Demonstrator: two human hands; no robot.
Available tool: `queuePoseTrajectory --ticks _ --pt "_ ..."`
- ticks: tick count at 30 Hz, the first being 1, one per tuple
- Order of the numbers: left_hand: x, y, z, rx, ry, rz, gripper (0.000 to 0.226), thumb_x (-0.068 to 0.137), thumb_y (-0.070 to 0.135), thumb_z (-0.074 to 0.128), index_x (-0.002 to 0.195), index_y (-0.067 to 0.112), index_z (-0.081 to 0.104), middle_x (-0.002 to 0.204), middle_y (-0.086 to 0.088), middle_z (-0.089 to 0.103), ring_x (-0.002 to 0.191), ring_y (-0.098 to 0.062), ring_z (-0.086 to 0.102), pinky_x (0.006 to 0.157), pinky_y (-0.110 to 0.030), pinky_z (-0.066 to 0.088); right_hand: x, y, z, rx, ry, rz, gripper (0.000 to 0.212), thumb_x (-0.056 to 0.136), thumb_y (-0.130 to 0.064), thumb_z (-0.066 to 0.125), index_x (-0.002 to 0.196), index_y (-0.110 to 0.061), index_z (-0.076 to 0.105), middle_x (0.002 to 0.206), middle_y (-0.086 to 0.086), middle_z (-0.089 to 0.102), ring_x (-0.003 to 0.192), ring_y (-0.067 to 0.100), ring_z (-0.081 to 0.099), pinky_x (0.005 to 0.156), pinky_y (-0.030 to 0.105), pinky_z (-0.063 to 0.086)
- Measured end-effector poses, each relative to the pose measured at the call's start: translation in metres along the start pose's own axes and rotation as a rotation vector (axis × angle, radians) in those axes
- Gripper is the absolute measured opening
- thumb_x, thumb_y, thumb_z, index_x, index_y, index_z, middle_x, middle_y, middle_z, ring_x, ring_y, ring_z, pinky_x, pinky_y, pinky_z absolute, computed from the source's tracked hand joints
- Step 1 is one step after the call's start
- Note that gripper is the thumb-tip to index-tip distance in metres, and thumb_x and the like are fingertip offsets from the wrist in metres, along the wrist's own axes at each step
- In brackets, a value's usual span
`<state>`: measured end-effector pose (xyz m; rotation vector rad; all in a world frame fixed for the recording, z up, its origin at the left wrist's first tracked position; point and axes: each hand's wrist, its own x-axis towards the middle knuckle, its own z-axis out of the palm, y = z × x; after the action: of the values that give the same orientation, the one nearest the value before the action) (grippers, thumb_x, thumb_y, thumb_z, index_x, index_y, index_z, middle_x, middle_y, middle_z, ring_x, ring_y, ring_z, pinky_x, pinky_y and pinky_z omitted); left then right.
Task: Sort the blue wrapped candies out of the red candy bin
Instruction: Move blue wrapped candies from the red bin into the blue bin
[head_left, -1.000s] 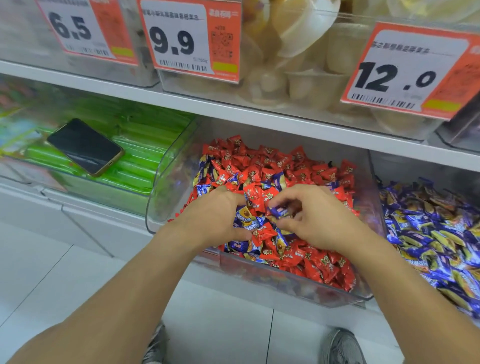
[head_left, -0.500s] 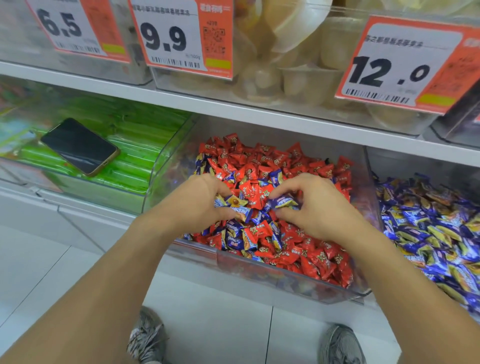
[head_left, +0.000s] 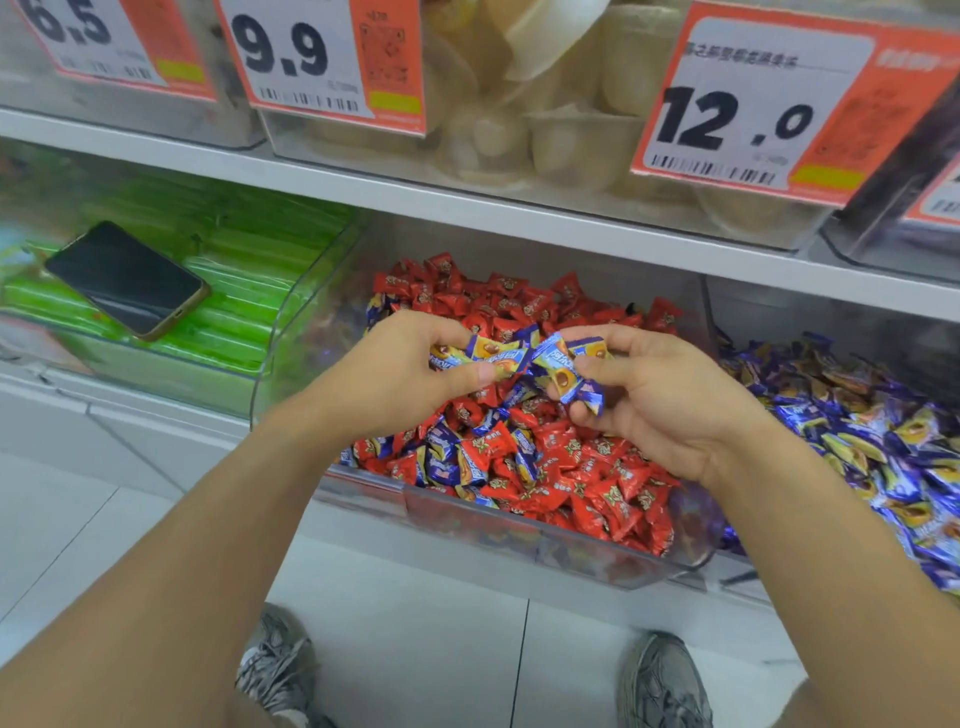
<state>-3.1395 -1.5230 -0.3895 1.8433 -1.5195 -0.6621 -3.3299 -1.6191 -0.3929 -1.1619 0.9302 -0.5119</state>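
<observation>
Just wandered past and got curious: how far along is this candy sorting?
Partly done. In hand: the left hand and right hand each pinch blue foil-wrapped candies above the clear plastic bin of red wrapped candies. Left: more blue wrappers sit among the red near the front. The neighbouring bin of blue candies looks like their destination.

White shelf (head_left: 467, 205) — pale tiled floor (head_left: 415, 649)
</observation>
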Motion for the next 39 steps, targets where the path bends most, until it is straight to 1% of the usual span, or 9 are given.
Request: queuePoseTrajectory --ticks 1,7,16,20,24,28,31,36,39 --pt "0.000 0.005 0.003 -0.010 -0.013 0.012 0.021 0.091 0.031 0.064 0.100 0.014 0.070 0.031 0.013 0.032 0.036 -0.001 0.018 0.043 -0.026 0.038 -0.003 -0.002 0.000 0.017 0.015 -0.004 0.024 0.100 0.002 0.046 0.106 -0.010 0.066 0.100 0.021 0.068 0.070 0.021 0.063 0.053 0.027 0.051" --pt "0.000 0.031 0.045 0.012 0.000 0.235 0.015 0.090 0.036 0.066 0.093 0.023 0.072 0.058 0.009 0.056 0.043 -0.005 0.040 0.048 -0.021 0.032 -0.032 -0.004 -0.006 0.049 -0.074 -0.035 0.027 0.098 -0.034 0.055 0.112 -0.014 0.066 0.086 0.008 0.068 0.064 0.016 0.059 0.057 0.031 0.053" --pt "0.011 0.099 0.103 -0.194 0.005 0.219 0.018 0.095 0.017 0.058 0.112 0.019 0.063 0.048 0.014 0.049 0.038 0.001 0.040 0.043 -0.011 0.030 -0.075 -0.013 -0.103 -0.429 0.339 -0.484 0.017 0.089 -0.006 0.069 0.090 -0.023 0.071 0.066 0.002 0.064 0.050 0.017 0.054 0.055 0.032 0.049" --pt "0.035 0.137 0.130 -0.078 -0.080 0.358 0.025 0.094 0.014 0.056 0.113 0.028 0.062 0.080 0.007 0.066 0.067 -0.007 0.065 0.071 -0.029 0.054 -0.083 -0.011 -0.157 -0.479 0.538 -0.435 0.019 0.078 -0.014 0.081 0.088 -0.028 0.074 0.081 0.006 0.074 0.065 0.022 0.061 0.068 0.048 0.057" --pt "0.052 0.152 0.153 0.302 -0.105 0.440 0.043 0.092 0.042 0.055 0.133 0.034 0.047 0.116 0.002 0.063 0.108 -0.024 0.057 0.096 -0.046 0.043 -0.084 -0.010 -0.184 -0.331 0.582 -0.434 0.023 0.078 -0.035 0.081 0.095 -0.022 0.074 0.089 -0.007 0.077 0.080 0.006 0.071 0.072 0.027 0.054" --pt "0.038 0.127 0.129 0.247 0.076 0.415 0.027 0.092 0.034 0.059 0.116 0.023 0.063 0.107 0.002 0.064 0.101 -0.013 0.057 0.093 -0.031 0.042 -0.087 -0.008 -0.196 -0.444 0.655 -0.381 0.005 0.086 -0.024 0.075 0.091 -0.023 0.075 0.086 -0.011 0.074 0.072 -0.006 0.065 0.073 0.021 0.050" --pt "0.018 0.082 0.094 0.245 0.091 0.309 0.008 0.089 0.027 0.063 0.091 0.024 0.071 0.088 0.011 0.065 0.083 -0.003 0.058 0.085 -0.030 0.048 -0.089 -0.007 -0.179 -0.595 0.631 -0.368 0.008 0.088 -0.019 0.071 0.083 -0.024 0.075 0.081 -0.010 0.073 0.072 0.003 0.066 0.068 0.018 0.050" --pt "-0.003 0.009 0.057 0.547 -0.205 0.057 0.041 0.080 0.052 0.070 0.118 0.042 0.061 0.110 0.006 0.053 0.104 -0.015 0.040 0.094 -0.029 0.027 -0.088 0.000 -0.083 -0.843 0.447 -0.593 0.011 0.087 -0.016 0.068 0.088 -0.026 0.072 0.080 -0.014 0.068 0.074 -0.002 0.061 0.066 0.005 0.043" --pt "-0.006 -0.013 0.047 0.457 -0.217 0.073 0.050 0.075 0.054 0.074 0.122 0.047 0.058 0.108 0.004 0.052 0.102 -0.016 0.045 0.089 -0.029 0.036 -0.076 0.010 -0.033 -0.980 0.243 -0.741 0.010 0.086 -0.015 0.068 0.090 -0.023 0.071 0.082 -0.011 0.064 0.076 0.002 0.060 0.073 0.010 0.045"
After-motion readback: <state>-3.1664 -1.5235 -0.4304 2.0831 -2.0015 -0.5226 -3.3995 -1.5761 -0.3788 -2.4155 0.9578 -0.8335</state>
